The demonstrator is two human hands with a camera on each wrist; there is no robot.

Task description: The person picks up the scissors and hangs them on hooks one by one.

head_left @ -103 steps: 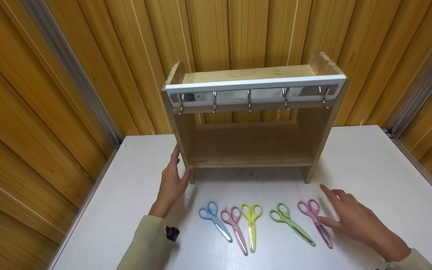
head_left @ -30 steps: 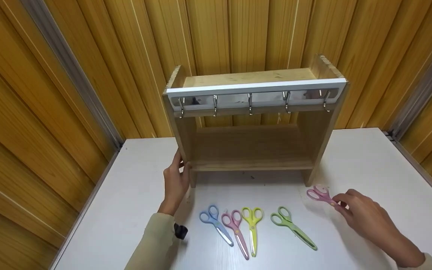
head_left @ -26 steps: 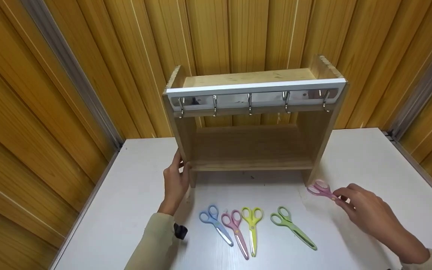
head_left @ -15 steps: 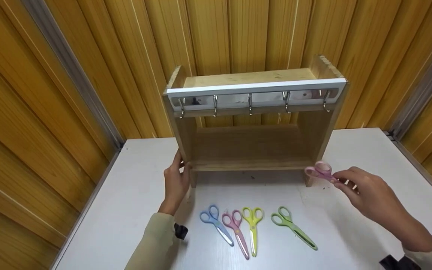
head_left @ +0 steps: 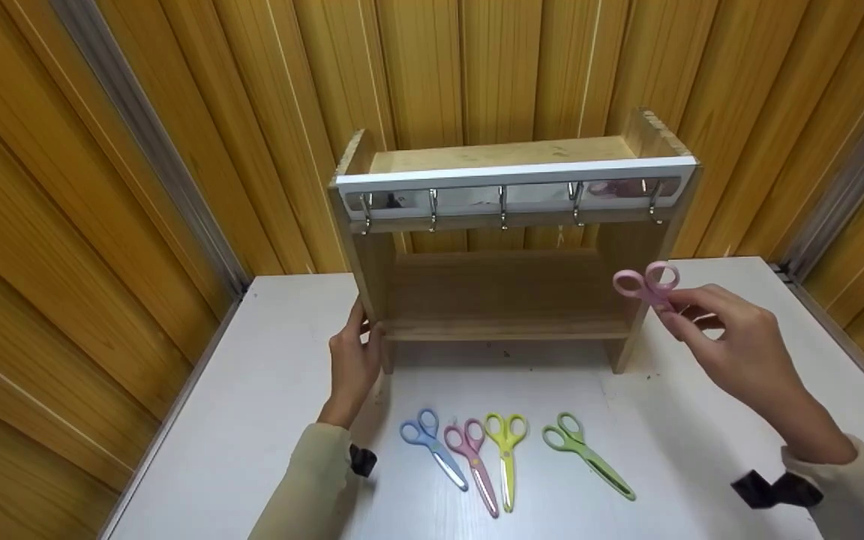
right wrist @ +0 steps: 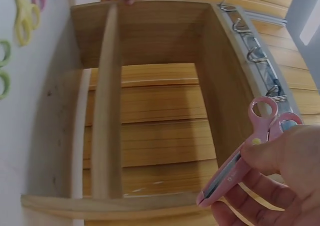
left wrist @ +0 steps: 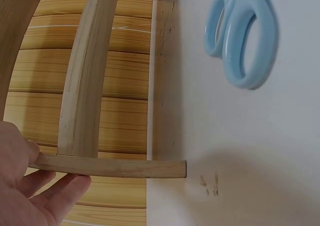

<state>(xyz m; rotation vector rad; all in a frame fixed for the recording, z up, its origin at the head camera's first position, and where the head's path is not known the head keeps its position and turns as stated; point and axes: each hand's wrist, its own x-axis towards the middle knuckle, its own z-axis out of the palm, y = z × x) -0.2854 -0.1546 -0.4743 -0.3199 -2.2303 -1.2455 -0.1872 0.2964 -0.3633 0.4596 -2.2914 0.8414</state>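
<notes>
My right hand pinches pink scissors between thumb and fingers, handle loops up, in front of the shelf's right side panel. In the right wrist view the blades of the pink scissors point down and away from the palm. My left hand grips the lower left side panel of a small wooden shelf, thumb at the front edge and fingers on the outside. A white-edged metal rail with several hooks runs across the shelf's upper front, and nothing hangs from it.
On the white table before the shelf lie blue scissors, other pink scissors, yellow scissors and green scissors. Wood-patterned walls stand behind and at both sides.
My right hand has picked the rightmost pink scissors off the table and raised them toward the hook rail's height. The left hand has closed on the side panel and stayed there.
</notes>
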